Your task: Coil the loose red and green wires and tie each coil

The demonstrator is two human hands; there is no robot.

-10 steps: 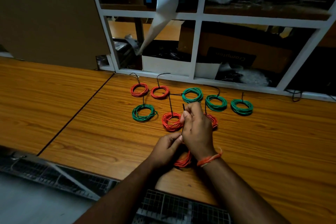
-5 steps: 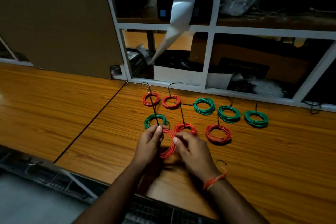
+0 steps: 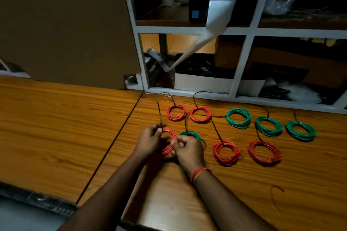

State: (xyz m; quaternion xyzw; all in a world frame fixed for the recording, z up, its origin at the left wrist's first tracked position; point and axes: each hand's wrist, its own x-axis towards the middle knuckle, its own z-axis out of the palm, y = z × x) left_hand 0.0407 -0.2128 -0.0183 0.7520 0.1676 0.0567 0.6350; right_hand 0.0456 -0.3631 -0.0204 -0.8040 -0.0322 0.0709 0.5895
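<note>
Head view: red coil gripped in both hands

Head camera looks down at a wooden table [image 3: 56, 127]. Left hand [image 3: 150, 139] curls round the near-left rim of a red wire coil [image 3: 171, 141] and pinches its thin black tie [image 3: 159, 113], which sticks upward. Right hand [image 3: 188, 149] pinches the coil's right edge, fingers bent. Just behind sits a green wire coil [image 3: 193, 135], partly hidden. 4 red and 3 green tied coils lie to the right.

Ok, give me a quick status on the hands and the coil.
Left hand pinches black tie, right hand grips red coil. Eight tied coils lie beyond. Green coil close behind right hand.
</note>
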